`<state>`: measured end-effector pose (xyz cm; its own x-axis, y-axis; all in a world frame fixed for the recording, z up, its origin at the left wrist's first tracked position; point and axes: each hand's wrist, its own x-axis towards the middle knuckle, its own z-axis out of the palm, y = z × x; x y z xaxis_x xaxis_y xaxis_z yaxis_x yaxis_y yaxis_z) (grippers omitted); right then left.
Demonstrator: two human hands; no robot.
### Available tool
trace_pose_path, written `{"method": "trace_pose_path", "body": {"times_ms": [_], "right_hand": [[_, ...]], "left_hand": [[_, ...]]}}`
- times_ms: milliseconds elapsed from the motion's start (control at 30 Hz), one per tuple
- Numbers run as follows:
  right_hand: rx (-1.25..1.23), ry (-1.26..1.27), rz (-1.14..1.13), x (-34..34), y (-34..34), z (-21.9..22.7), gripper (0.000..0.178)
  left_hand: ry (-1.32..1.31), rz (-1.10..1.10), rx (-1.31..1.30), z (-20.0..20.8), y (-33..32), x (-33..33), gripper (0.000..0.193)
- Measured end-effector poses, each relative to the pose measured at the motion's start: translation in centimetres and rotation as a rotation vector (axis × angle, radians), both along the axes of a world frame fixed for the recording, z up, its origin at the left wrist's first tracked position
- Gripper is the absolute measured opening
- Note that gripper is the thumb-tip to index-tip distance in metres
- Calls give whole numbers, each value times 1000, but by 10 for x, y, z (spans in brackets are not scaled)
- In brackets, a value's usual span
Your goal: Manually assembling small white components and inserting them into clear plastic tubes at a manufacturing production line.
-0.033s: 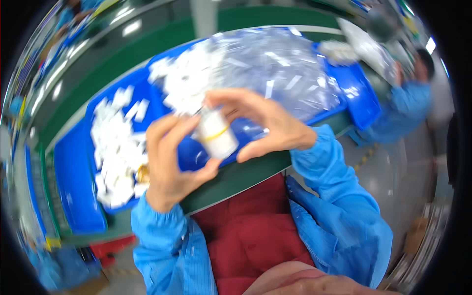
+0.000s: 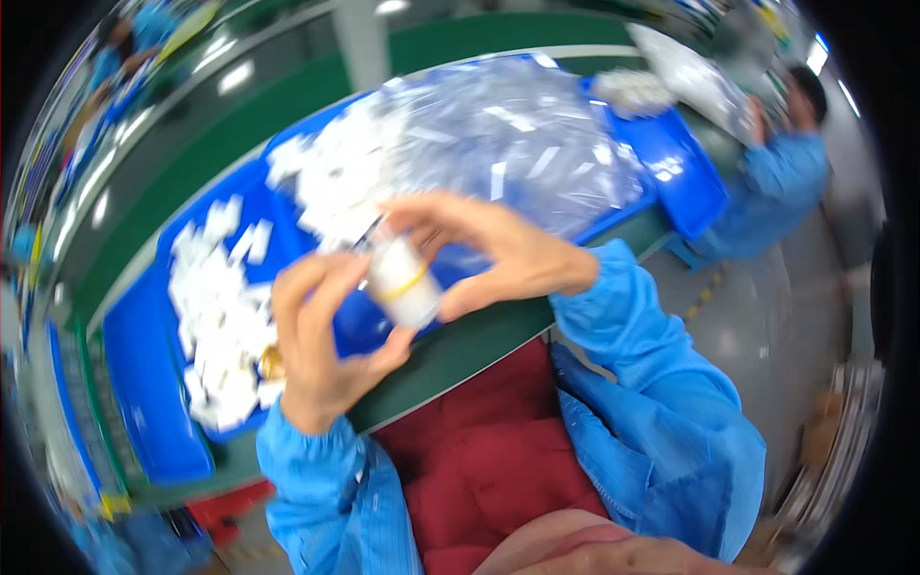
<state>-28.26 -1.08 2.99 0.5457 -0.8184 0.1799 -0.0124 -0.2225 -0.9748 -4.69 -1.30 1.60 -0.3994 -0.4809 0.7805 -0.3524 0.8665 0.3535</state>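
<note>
two hands: left hand (image 2: 316, 350), right hand (image 2: 498, 254) both grip one white bundle (image 2: 402, 283), one yellow band.

Both blue-sleeved forearms rise from the lower edge and meet at centre. The left hand (image 2: 316, 350) curls its fingers (image 2: 331, 278) inward, thumb up, while the right hand (image 2: 498, 254) arches over, fingers pinched toward it.

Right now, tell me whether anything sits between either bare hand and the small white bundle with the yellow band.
Nothing visible does. The left hand and right hand both already grip the small white bundle with the yellow band, fingers directly on it, above the blue tray of white pieces.
</note>
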Motion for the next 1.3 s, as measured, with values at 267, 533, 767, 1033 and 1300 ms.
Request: {"method": "trace_pose_path", "body": {"times_ms": [267, 533, 767, 1033, 1300], "right_hand": [[-400, 16, -602, -64, 17, 26, 48], [-410, 59, -1479, -310, 12, -10, 51], [-332, 451, -1455, -300, -34, -55, 54], [-318, 576, -1543, -299, -50, -56, 54], [-291, 230, -1492, -325, -26, -51, 29]], "left_hand": [[-38, 76, -36, 6, 17, 1, 85], [209, 315, -8, 8, 2, 11, 50], [204, 349, 47, 3, -6, 10, 39], [187, 410, 32, 18, 4, 11, 38], [159, 419, 63, 23, 22, 19, 31]]}}
